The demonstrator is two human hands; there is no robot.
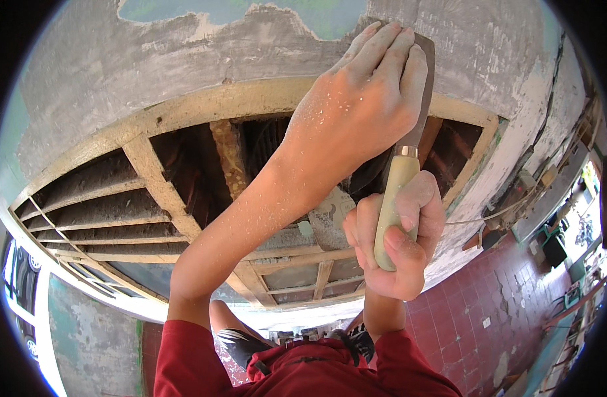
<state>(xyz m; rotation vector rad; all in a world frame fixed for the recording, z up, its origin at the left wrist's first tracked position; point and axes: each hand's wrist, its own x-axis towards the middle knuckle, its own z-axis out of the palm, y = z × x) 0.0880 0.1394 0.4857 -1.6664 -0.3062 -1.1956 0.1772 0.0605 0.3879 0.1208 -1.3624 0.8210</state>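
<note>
A scraper with a broad dark metal blade (425, 86) and a pale green handle (396, 198) stands up against the grey, patchy wall (244, 49). My right hand (406, 245) is wrapped round the handle, thumb and fingers curled. Higher up, my left hand (366, 92) presses on the blade with its fingers close together, the tips near the blade's top edge. White dust and small flakes cover both hands. The left thumb is hidden, and so is much of the blade's left side. Above the hands, a patch of blue-green paint (310, 14) with ragged edges meets bare grey wall.
Below the scraped wall runs a cream wooden frame (217, 99) with dusty slats (105, 192) and dark openings. A thin cable (495, 215) hangs on the right. Red floor tiles (455, 311) lie below, and a dark car (22, 278) shows at far left.
</note>
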